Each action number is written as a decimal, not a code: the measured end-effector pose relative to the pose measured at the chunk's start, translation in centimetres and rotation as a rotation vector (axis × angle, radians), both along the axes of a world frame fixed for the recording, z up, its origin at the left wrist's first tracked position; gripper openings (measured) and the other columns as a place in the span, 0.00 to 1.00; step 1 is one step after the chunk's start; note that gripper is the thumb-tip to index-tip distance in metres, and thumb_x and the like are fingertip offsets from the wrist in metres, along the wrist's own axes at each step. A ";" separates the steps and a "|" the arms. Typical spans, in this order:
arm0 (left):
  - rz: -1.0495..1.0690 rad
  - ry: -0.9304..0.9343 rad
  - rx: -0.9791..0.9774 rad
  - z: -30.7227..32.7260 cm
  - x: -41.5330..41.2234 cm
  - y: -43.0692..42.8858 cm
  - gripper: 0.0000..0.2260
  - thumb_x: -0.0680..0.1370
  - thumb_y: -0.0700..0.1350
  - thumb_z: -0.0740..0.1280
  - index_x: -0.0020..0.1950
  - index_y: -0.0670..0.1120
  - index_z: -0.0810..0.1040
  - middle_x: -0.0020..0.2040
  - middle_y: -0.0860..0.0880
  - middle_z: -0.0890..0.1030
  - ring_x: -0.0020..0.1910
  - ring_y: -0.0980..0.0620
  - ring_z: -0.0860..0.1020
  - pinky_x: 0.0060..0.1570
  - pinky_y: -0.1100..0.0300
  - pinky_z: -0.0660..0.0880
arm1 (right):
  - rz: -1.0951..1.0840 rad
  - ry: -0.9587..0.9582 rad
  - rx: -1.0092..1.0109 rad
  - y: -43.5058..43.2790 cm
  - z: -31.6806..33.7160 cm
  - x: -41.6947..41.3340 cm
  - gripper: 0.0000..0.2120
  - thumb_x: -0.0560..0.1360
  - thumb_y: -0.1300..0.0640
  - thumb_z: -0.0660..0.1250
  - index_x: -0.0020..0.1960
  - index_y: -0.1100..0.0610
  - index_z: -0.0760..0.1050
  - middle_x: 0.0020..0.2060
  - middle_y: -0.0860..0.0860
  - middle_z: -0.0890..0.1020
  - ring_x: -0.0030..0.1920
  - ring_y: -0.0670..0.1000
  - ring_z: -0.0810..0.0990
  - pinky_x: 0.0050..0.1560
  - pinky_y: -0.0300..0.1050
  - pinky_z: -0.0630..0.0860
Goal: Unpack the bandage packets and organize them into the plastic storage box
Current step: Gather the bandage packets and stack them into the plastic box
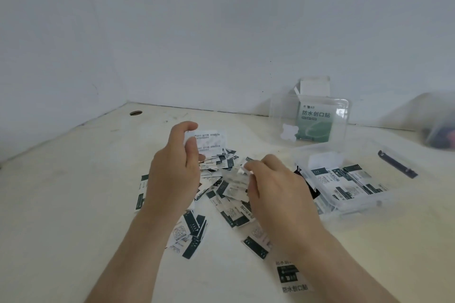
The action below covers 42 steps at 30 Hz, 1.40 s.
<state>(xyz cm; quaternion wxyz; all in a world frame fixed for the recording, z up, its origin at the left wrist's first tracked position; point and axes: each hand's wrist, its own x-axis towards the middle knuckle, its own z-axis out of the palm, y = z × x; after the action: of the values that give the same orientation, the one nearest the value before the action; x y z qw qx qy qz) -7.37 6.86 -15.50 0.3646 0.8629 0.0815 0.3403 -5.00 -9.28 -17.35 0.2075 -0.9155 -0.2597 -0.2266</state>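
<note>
Left hand (176,167) raised, fingers curled in a pinch, right hand (275,189) lower, fingertips pinched together

Packets (222,200) white with dark green blocks and printed codes; box (349,200) clear plastic; carton (315,120) green, white lettering; table (73,204) cream.

We see our left hand (176,167) raised above a scattered heap of white-and-dark-green bandage packets (221,194) on the pale tabletop (73,204), pinching a small stack of white packets (209,142) between thumb and fingers. Our right hand (275,187) hovers over the heap, its fingertips closed on a crinkled clear wrapper (240,170). To the right sits a clear plastic storage box (357,202) holding packets, its lid (310,120) upright before a green cardboard carton (316,120).
</note>
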 end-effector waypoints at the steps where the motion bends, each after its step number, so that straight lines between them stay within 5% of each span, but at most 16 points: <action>1: 0.001 0.000 -0.017 0.1 -0.1 -0.1 0.11 0.84 0.44 0.54 0.63 0.54 0.70 0.37 0.50 0.83 0.20 0.59 0.71 0.24 0.65 0.67 | 0.021 0.011 0.083 0.0 0.1 0.0 0.13 0.68 0.68 0.71 0.51 0.57 0.81 0.41 0.51 0.78 0.32 0.55 0.78 0.30 0.50 0.77; 5: 0.015 -0.006 -0.229 0.3 0.1 0.0 0.11 0.84 0.42 0.54 0.57 0.53 0.74 0.40 0.44 0.82 0.27 0.59 0.77 0.28 0.61 0.72 | 0.126 0.142 0.545 -0.3 0.7 -0.3 0.12 0.79 0.63 0.61 0.59 0.55 0.79 0.46 0.47 0.78 0.42 0.50 0.82 0.46 0.51 0.79; 9: -0.217 0.148 -0.822 0.8 0.2 -0.9 0.11 0.82 0.38 0.58 0.55 0.46 0.79 0.50 0.43 0.85 0.46 0.46 0.85 0.48 0.47 0.79 | 0.183 0.482 0.937 -0.2 1.7 -0.8 0.14 0.80 0.64 0.60 0.59 0.50 0.77 0.39 0.50 0.78 0.37 0.48 0.85 0.44 0.48 0.82; 13: -0.377 0.226 -1.160 0.9 0.3 -1.9 0.13 0.81 0.45 0.61 0.62 0.42 0.77 0.54 0.40 0.84 0.51 0.39 0.83 0.40 0.46 0.81 | 0.144 0.492 0.982 -0.1 1.8 -0.8 0.15 0.80 0.64 0.59 0.60 0.49 0.76 0.37 0.48 0.80 0.37 0.48 0.85 0.46 0.50 0.82; 16: -0.549 0.343 -0.943 0.8 -0.3 -1.8 0.18 0.77 0.55 0.64 0.60 0.46 0.77 0.52 0.42 0.85 0.46 0.41 0.84 0.37 0.52 0.80 | 0.111 0.494 1.007 0.0 1.1 -0.3 0.14 0.78 0.64 0.61 0.58 0.50 0.77 0.42 0.54 0.80 0.38 0.49 0.85 0.46 0.51 0.82; 20: -0.593 0.309 -0.572 0.6 -0.7 -1.6 0.11 0.76 0.40 0.70 0.58 0.46 0.78 0.45 0.44 0.85 0.34 0.48 0.81 0.33 0.61 0.78 | 0.094 0.320 0.841 0.0 0.8 -0.3 0.15 0.75 0.58 0.62 0.58 0.45 0.77 0.42 0.50 0.77 0.43 0.48 0.81 0.46 0.50 0.80; 24: -0.558 0.244 -0.621 0.4 -0.3 -0.6 0.13 0.77 0.34 0.67 0.58 0.47 0.75 0.36 0.42 0.80 0.28 0.49 0.76 0.29 0.60 0.73 | 0.065 0.134 0.408 -0.2 0.6 -0.6 0.19 0.76 0.61 0.63 0.64 0.47 0.76 0.43 0.47 0.70 0.40 0.46 0.73 0.41 0.43 0.74; 27: -0.597 0.259 -0.619 0.4 -0.3 -0.9 0.15 0.78 0.33 0.66 0.61 0.49 0.73 0.36 0.39 0.78 0.27 0.47 0.75 0.28 0.59 0.72 | 0.065 0.060 0.321 -0.2 0.3 -0.6 0.18 0.74 0.59 0.60 0.62 0.49 0.79 0.47 0.49 0.71 0.46 0.51 0.73 0.41 0.41 0.70; 31: -0.505 0.253 -0.629 0.4 -0.1 -1.5 0.08 0.79 0.35 0.64 0.55 0.45 0.74 0.32 0.43 0.78 0.24 0.47 0.73 0.25 0.59 0.70 | 0.222 0.150 0.241 -0.4 0.4 -0.7 0.18 0.76 0.53 0.56 0.64 0.51 0.74 0.60 0.47 0.71 0.58 0.47 0.71 0.54 0.35 0.66; 35: -0.387 0.259 -0.557 0.4 0.0 -1.7 0.03 0.78 0.37 0.64 0.49 0.44 0.73 0.29 0.45 0.75 0.22 0.47 0.71 0.21 0.62 0.67 | 0.306 0.079 0.024 0.0 0.0 -0.9 0.21 0.79 0.48 0.57 0.68 0.57 0.68 0.54 0.50 0.75 0.51 0.48 0.71 0.50 0.33 0.60; 38: -0.315 0.220 -0.497 0.3 0.1 -1.8 0.05 0.78 0.38 0.65 0.44 0.47 0.73 0.31 0.47 0.75 0.23 0.49 0.71 0.22 0.62 0.67 | 0.277 0.071 0.017 0.2 -0.1 -0.9 0.17 0.80 0.49 0.55 0.65 0.55 0.69 0.49 0.49 0.72 0.46 0.48 0.68 0.45 0.38 0.65; 42: -0.291 0.159 -0.467 0.5 -0.1 -1.9 0.07 0.76 0.35 0.67 0.43 0.46 0.74 0.33 0.48 0.75 0.24 0.56 0.74 0.21 0.66 0.68 | 0.312 0.395 0.263 0.3 0.1 -0.9 0.09 0.80 0.60 0.58 0.56 0.58 0.75 0.42 0.53 0.74 0.43 0.53 0.74 0.47 0.50 0.74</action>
<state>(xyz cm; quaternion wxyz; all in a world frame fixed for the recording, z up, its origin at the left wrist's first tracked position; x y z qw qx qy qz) -7.48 4.91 -14.99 0.5910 0.7822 0.0613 0.1875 -5.89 -8.94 -17.23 0.4033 -0.8561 -0.3204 -0.0408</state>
